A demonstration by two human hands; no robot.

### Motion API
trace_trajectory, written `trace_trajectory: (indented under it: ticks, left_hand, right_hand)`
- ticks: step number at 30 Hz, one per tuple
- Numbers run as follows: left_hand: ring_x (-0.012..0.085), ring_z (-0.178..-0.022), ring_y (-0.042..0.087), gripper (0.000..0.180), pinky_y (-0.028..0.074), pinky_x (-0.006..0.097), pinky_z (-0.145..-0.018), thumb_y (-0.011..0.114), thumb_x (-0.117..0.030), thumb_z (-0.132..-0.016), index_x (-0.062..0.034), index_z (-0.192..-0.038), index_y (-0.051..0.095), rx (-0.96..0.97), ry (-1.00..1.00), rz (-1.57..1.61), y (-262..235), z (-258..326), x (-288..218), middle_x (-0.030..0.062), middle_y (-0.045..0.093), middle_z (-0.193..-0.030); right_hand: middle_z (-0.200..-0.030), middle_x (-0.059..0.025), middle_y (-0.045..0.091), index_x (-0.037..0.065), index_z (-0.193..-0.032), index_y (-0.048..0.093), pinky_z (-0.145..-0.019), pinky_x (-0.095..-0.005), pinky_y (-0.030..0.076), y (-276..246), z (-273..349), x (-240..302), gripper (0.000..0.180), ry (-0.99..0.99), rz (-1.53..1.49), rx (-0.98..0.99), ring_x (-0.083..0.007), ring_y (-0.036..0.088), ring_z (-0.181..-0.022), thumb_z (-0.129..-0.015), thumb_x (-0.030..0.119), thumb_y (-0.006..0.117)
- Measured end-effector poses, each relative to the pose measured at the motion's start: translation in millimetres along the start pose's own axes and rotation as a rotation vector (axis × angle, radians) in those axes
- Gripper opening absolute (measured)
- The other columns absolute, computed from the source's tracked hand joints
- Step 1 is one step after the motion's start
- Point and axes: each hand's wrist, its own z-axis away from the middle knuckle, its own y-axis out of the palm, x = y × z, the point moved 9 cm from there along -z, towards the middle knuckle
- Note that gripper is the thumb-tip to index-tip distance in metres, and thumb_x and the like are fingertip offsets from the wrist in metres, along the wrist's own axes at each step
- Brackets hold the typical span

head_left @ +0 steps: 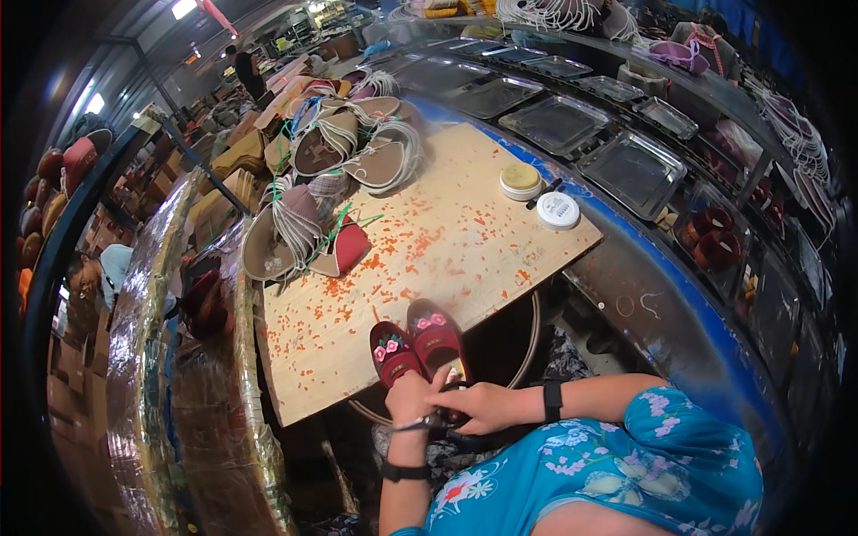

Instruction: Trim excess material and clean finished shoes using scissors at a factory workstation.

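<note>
Two dark red shoes stand at the near edge of a wooden board, toes pointing away from me. The left shoe (393,354) carries pink embroidered flowers; the right shoe (433,329) has similar ones. My left hand (411,397) is closed around the heel end of the shoes, its fingers reaching across toward the right one. Close against it, my right hand (487,406) is closed around a dark object with black parts, mostly hidden by the fingers. A shiny gold-coloured patch shows at the right shoe's opening.
Orange scraps litter the wooden board (447,205). A pile of brown shoe uppers (326,147) with white cords lies at its far left. A yellowish round tub (520,179) and a white lid (559,211) sit at the right. Metal trays (633,170) line the right side. Another person (114,268) is at left.
</note>
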Motion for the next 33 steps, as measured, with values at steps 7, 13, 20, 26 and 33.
trace_trajectory:
  ticks: [7,13,20,26,33]
  left_hand:
    - [0.0409,-0.062,0.057,0.026,0.042,0.046,-0.057,0.055,-0.016,-0.085,0.0059,-0.071,0.059,-0.346,0.177,0.526,-8,25,37,0.0252,0.055,-0.065]
    - [0.0238,-0.103,0.056,0.048,0.048,0.038,-0.087,0.053,-0.032,-0.092,-0.0041,-0.129,0.042,0.236,-0.187,1.904,47,45,130,0.0117,0.054,-0.119]
    - [0.0206,-0.098,0.059,0.044,0.050,0.035,-0.083,0.048,-0.030,-0.094,-0.0043,-0.129,0.042,0.151,-0.156,1.690,14,94,113,0.0095,0.057,-0.116]
    - [0.0186,-0.096,0.060,0.040,0.050,0.033,-0.081,0.047,-0.028,-0.095,-0.0037,-0.126,0.045,0.220,-0.180,1.669,38,102,94,0.0090,0.058,-0.113]
    - [0.0163,-0.092,0.061,0.035,0.051,0.031,-0.078,0.046,-0.026,-0.096,-0.0031,-0.122,0.049,0.267,-0.171,1.640,37,87,85,0.0085,0.060,-0.110]
  right_hand:
    - [-0.076,-0.0061,0.062,0.007,-0.120,0.051,-0.039,-0.0204,0.042,-55,62,-75,0.045,0.724,-0.818,-0.325,-0.0096,0.055,-0.046,-0.080,0.017,0.069]
    - [-0.082,-0.0046,0.063,0.005,-0.114,0.056,-0.064,-0.0284,0.048,-56,49,-74,0.050,0.466,-0.374,-0.121,-0.0138,0.061,-0.073,-0.075,0.030,0.073]
    - [-0.091,-0.0140,0.061,0.006,-0.114,0.054,-0.072,-0.0388,0.047,-62,-9,-18,0.060,0.355,0.063,-0.131,-0.0328,0.060,-0.085,-0.071,0.044,0.071]
    - [-0.084,-0.0126,0.062,0.006,-0.110,0.056,-0.067,-0.0385,0.048,-56,-20,-11,0.056,0.209,0.196,-0.228,-0.0314,0.061,-0.080,-0.072,0.043,0.071]
    - [-0.065,-0.0088,0.058,0.004,-0.104,0.058,-0.046,-0.0284,0.045,-29,-11,-48,0.036,0.506,-0.306,-0.103,-0.0172,0.057,-0.052,-0.082,0.032,0.066]
